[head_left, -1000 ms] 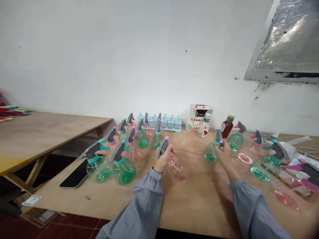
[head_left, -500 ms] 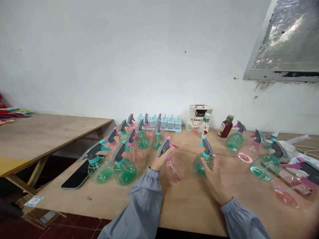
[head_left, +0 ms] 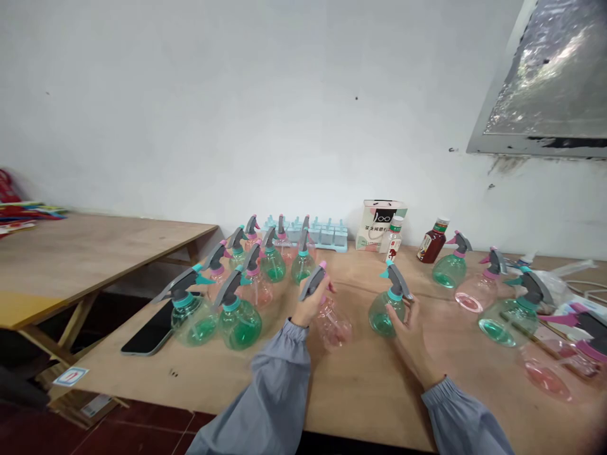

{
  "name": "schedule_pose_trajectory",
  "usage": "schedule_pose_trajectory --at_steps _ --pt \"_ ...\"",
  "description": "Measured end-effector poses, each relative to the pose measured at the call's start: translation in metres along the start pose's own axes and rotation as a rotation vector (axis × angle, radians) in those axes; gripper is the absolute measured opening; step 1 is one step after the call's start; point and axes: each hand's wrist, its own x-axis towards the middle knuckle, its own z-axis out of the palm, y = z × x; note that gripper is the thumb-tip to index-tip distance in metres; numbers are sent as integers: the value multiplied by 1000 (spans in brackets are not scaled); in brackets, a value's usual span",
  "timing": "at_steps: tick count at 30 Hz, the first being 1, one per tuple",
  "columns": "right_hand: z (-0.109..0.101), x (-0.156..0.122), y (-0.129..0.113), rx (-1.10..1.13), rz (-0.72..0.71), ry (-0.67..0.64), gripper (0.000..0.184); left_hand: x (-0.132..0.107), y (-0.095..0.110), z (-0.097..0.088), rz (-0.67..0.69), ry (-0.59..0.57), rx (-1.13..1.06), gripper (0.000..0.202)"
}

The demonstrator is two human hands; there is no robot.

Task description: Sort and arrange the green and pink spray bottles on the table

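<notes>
My left hand [head_left: 309, 304] is closed round the neck of a pink spray bottle [head_left: 332, 321] with a grey trigger head, standing on the wooden table [head_left: 370, 385]. My right hand [head_left: 408, 327] grips a green spray bottle [head_left: 382, 313] with a teal collar, just right of the pink one. Both bottles are upright and rest on the table near its middle. Grey sleeves cover both forearms.
Several green and pink spray bottles [head_left: 237, 319] cluster at the left, more stand at the right [head_left: 502, 319]. A black phone [head_left: 147, 332] lies at the left edge. A light blue tray [head_left: 327, 235], a small carton [head_left: 379, 224] and two small bottles [head_left: 431, 240] line the wall. A second table [head_left: 71, 253] stands left.
My right hand drew the green bottle from the far right toward the table's middle, beside the pink bottle. My left hand kept its hold on the pink bottle.
</notes>
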Motion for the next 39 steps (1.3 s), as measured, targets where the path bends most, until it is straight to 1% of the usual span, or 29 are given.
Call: schedule_pose_trajectory --at_steps 1,2,4,7,10,12,13,15,17,18,20,22,24,26,29,31,32,34,35,36,37,38,39 --pt "0 0 0 -2 4 2 56 1 -1 -1 2 47 -8 41" --pt "0 0 0 -2 9 0 56 2 -2 -3 2 69 -7 41" --pt "0 1 0 -7 20 -8 55 3 -3 -7 3 47 47 39" --pt "-2 1 -1 -9 34 -25 55 5 -5 -17 48 28 235 35" --pt "-3 2 -3 5 50 -73 55 7 -8 -30 155 86 477 33" --pt "-4 2 -4 5 69 -107 54 8 -13 -38 175 109 585 33" --pt "-4 2 -5 4 77 -121 55 8 -16 -41 173 129 609 33" --pt "-4 2 -5 6 81 -131 57 6 -23 -47 196 233 634 34" --pt "-3 2 -4 1 78 -121 60 0 -31 -51 272 359 703 38" --pt "-3 2 -4 -4 78 -112 62 -4 -36 -53 312 397 755 42" --pt "-3 1 -2 -18 80 -98 63 -11 -46 -56 360 402 862 46" --pt "-3 0 1 -28 72 -90 62 -14 -55 -58 352 387 940 40" --pt "-3 -1 3 -25 54 -100 61 -12 -61 -59 320 404 986 31" --pt "-4 -3 3 -12 42 -127 60 -5 -66 -59 301 428 988 29" --pt "-4 -6 3 -10 45 -139 62 6 -69 -60 305 455 896 34" --pt "-2 -8 2 -19 35 -130 64 9 -71 -63 307 475 833 46" --pt "-1 -9 2 -21 27 -129 65 8 -72 -65 317 500 814 54" --pt "2 -10 1 -18 23 -136 65 1 -75 -68 377 592 777 73" --pt "4 -11 0 -15 30 -135 66 -5 -76 -68 413 633 754 80" --pt "7 -13 0 -14 39 -134 69 -11 -76 -66 439 649 729 83" --pt "10 -15 -1 -13 46 -137 73 -19 -76 -61 447 619 706 83" --pt "15 -18 -2 -13 45 -147 80 -26 -74 -53 438 538 689 80" --pt "20 -23 -3 -13 32 -165 86 -33 -72 -41 417 420 674 77"
